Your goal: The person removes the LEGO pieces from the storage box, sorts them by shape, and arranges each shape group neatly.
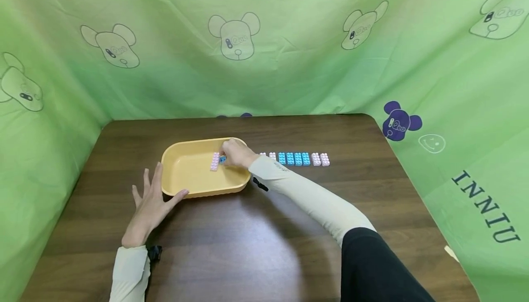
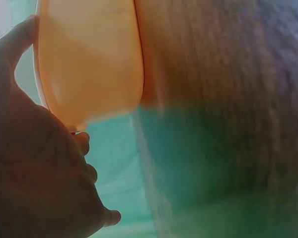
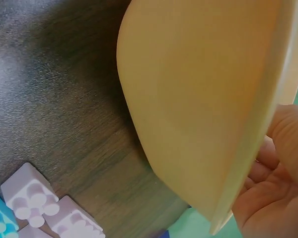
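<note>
A yellow plastic tray stands on the table. My left hand rests at its near left corner, thumb along the front rim and straight fingers spread by the left end; the left wrist view shows this hand against the tray wall. Over the right end of the tray, my right hand reaches in and pinches a blue toy brick. Just left of it, a pink toy brick lies in the tray. In the right wrist view, the tray wall partly hides the right hand.
Right of the tray runs a row of toy bricks: pink bricks partly behind my right sleeve, then several blue bricks, then two pink bricks. Green printed cloth hangs behind and beside the wooden table.
</note>
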A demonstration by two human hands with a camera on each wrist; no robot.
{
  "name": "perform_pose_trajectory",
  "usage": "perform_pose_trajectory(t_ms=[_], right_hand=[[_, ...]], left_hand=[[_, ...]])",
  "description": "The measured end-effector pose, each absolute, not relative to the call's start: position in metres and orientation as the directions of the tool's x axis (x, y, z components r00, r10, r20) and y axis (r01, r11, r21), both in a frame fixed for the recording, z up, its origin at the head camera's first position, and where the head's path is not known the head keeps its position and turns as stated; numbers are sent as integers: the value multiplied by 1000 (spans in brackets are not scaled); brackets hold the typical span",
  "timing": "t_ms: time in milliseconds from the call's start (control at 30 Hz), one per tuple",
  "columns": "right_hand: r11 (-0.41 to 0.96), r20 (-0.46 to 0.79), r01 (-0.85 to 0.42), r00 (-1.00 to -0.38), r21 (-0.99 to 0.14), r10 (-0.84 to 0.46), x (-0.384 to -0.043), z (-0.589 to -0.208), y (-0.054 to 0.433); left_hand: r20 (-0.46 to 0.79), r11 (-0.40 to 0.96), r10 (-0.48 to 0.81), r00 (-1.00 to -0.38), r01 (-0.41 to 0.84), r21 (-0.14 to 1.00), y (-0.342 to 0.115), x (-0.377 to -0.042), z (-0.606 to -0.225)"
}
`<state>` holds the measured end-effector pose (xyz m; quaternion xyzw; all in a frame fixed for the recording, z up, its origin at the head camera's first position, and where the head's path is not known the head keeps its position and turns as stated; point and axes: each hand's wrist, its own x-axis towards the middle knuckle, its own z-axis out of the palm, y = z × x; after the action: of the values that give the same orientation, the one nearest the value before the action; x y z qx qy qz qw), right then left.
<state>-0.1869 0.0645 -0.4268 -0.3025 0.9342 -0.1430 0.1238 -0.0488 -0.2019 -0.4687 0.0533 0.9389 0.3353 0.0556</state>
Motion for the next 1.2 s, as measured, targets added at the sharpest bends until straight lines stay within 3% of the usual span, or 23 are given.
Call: perform_pose_trajectory(t_ms=[467, 1200], right_hand=[[825, -178, -477, -822, -304, -541, -189, -432, 54], [815, -171, -496, -813, -300, -557, -186, -436, 54]], left_hand=[[-13, 750, 136, -991, 95, 655, -202, -48, -471], [-40, 764, 133, -990, 77, 641, -202, -49, -472]])
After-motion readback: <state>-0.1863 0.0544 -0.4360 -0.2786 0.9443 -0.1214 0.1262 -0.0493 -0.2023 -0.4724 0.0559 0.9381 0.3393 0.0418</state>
